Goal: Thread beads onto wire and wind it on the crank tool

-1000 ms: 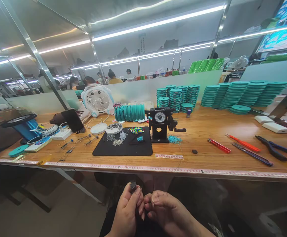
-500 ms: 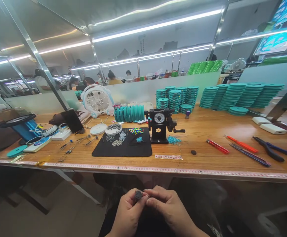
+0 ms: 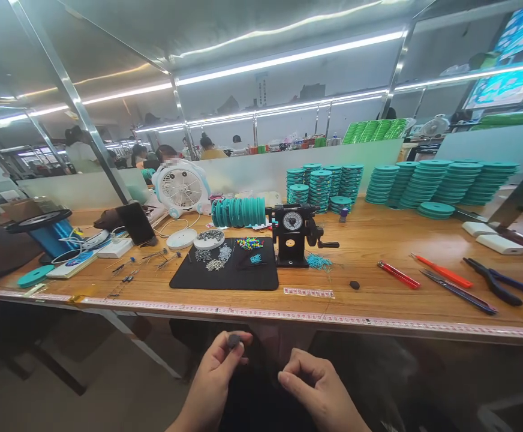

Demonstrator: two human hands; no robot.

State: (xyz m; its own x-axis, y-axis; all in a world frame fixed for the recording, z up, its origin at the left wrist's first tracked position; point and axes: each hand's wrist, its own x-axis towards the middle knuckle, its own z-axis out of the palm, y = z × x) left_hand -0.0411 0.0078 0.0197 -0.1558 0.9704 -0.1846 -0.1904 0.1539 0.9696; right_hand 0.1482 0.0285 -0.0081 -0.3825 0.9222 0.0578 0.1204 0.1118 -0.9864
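A small dark grey lump point(image 3: 233, 341) is pinched between the thumb and fingers of my left hand point(image 3: 216, 372), below the table's front edge. To its right, apart from it, my right hand point(image 3: 313, 384) is closed in a pinch; anything between its fingertips is too small to make out. Beyond them on the table lies a black mat point(image 3: 225, 279) with small piles of beads and a white dish point(image 3: 209, 240) of grey pieces. A black hand-cranked winder point(image 3: 291, 234) carries several teal spools point(image 3: 239, 212). Another dark lump point(image 3: 354, 285) lies on the wood.
Stacks of teal spools point(image 3: 430, 186) stand at the back right. Red-handled tools, tweezers and pliers point(image 3: 493, 282) lie at the right. A white fan point(image 3: 181, 187), a phone point(image 3: 136, 224) and a blue wire reel point(image 3: 48, 235) are on the left. People sit beyond the partition.
My hands have come apart. The left one moved left and up with the dark lump, while the right moved slightly right and down. The camera view has shifted a little.
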